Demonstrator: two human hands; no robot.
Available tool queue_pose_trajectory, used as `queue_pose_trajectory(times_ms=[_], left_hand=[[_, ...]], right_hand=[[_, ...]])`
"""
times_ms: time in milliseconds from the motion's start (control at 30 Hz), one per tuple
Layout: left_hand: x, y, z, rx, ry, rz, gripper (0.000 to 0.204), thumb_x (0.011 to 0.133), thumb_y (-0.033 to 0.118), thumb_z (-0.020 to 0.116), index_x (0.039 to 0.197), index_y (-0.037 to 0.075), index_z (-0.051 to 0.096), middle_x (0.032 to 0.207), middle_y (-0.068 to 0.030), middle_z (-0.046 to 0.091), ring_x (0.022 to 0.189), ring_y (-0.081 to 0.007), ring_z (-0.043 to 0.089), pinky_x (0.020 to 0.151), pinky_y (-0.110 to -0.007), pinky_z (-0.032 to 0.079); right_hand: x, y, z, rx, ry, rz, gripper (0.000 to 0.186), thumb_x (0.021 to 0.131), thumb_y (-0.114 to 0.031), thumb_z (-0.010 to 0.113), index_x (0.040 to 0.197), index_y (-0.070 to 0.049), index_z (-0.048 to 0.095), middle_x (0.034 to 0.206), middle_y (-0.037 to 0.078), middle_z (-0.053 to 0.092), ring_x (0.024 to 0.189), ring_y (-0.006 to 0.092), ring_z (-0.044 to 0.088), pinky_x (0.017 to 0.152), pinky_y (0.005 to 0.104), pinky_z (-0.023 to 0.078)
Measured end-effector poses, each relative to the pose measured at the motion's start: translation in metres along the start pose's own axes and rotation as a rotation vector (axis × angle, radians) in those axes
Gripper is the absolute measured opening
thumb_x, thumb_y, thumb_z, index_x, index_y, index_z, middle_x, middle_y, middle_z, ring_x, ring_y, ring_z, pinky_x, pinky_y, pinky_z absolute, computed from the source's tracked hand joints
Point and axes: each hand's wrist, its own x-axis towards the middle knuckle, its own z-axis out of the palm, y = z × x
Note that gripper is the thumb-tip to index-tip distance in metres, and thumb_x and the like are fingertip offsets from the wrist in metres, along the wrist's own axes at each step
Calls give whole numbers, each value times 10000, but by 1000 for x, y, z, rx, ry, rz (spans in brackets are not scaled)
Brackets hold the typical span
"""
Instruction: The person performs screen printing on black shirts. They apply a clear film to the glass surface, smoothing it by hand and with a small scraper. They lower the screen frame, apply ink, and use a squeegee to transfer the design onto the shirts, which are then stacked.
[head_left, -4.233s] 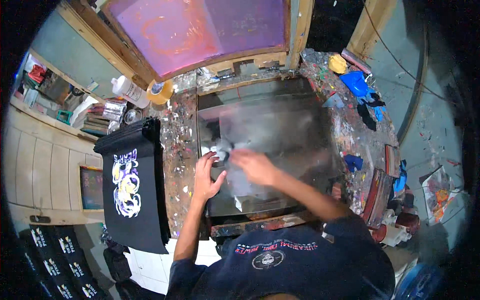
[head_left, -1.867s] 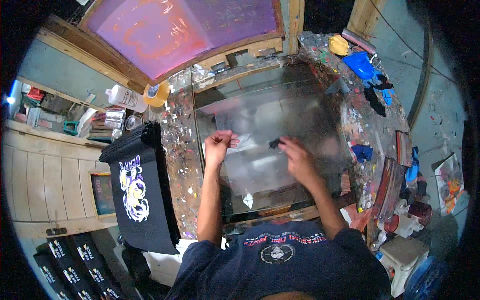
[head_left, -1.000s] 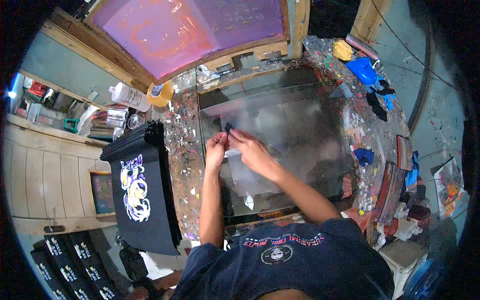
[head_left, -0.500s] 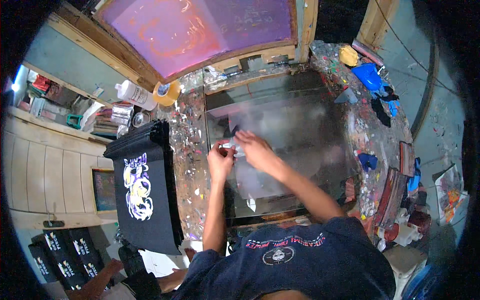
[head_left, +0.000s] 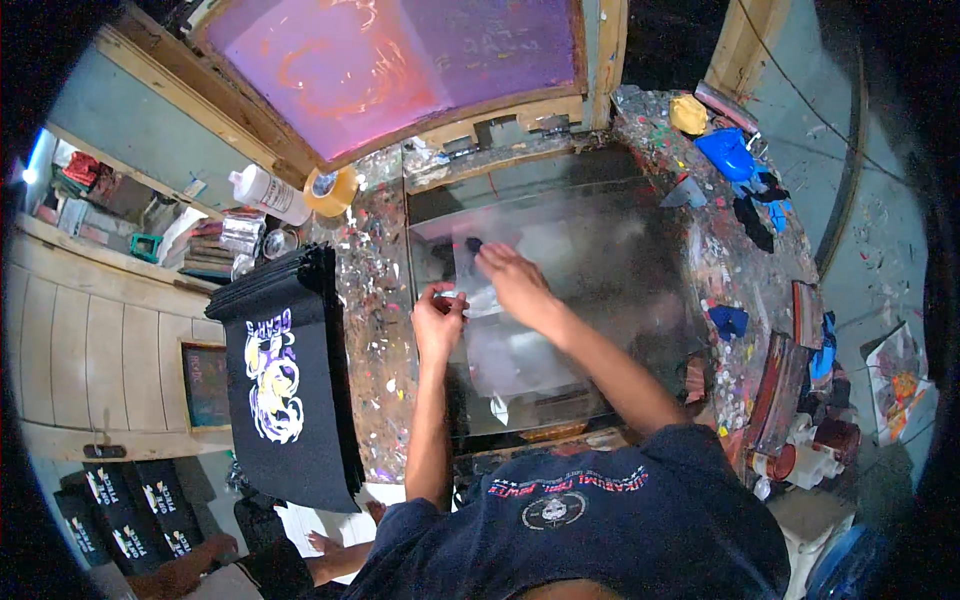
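Over the left part of a dark, glossy glass plate (head_left: pixel 630 290) lies a translucent sheet (head_left: pixel 520 365) with a small dark mark near its upper left. My left hand (head_left: pixel 438 325) is at the sheet's left edge, thumb and fingers pinched together on a small whitish piece that I cannot identify further. My right hand (head_left: pixel 515 285) rests just to the right, palm down, its fingers stretched flat over the sheet beside the dark mark. A small white scrap (head_left: pixel 499 408) sits lower down on the plate.
Left of the plate stands a pile of black printed fabric pieces (head_left: pixel 290 390). Behind it are a white bottle (head_left: pixel 268 193) and a tape roll (head_left: pixel 330 190). A purple screen frame (head_left: pixel 400 70) leans at the back. Blue cloth (head_left: pixel 727 152) and squeegees (head_left: pixel 775 395) lie right; another person's arm (head_left: pixel 190 568) shows lower left.
My right hand has slid slightly away from me along the sheet, a little farther from my left hand. The left hand keeps its pinch at nearly the same place.
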Motion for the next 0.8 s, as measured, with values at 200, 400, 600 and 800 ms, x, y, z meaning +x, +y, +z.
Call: queue_pose_trajectory(times_ms=[200, 400, 600, 800], left_hand=[[-3, 6, -2, -21, -13, -2, 196, 932, 87, 732, 1092, 8, 651, 790, -124, 768, 625, -161, 722, 548, -317, 546], [-7, 19, 0, 41, 3, 28, 176, 932, 78, 728, 1077, 10, 656, 796, -109, 768, 639, -155, 723, 547, -307, 542], [1, -2, 5, -75, -8, 22, 141, 946, 85, 721, 1066, 26, 673, 787, -83, 765, 605, -123, 694, 496, -286, 505], [1, -3, 4, -20, -6, 42, 156, 944, 102, 732, 1068, 28, 674, 782, -85, 760, 594, -135, 703, 477, -291, 503]], right_hand=[[-10, 12, 0, -1, -41, -106, 480, 885, -32, 530, 1354, 2, 627, 1479, 205, 567, 1403, 338, 515, 1234, 447, 343], [12, 63, -33, -45, 150, 104, 371, 943, -85, 489, 1246, -9, 689, 1313, 180, 677, 1248, 364, 619, 1127, 451, 459], [-5, 32, -11, -19, 16, 50, 434, 863, -47, 587, 1287, 19, 655, 1364, 206, 642, 1317, 343, 581, 1182, 441, 408], [-45, -19, -16, 117, -144, -106, 511, 814, -25, 619, 1323, 25, 630, 1429, 210, 602, 1390, 325, 529, 1233, 431, 350]])
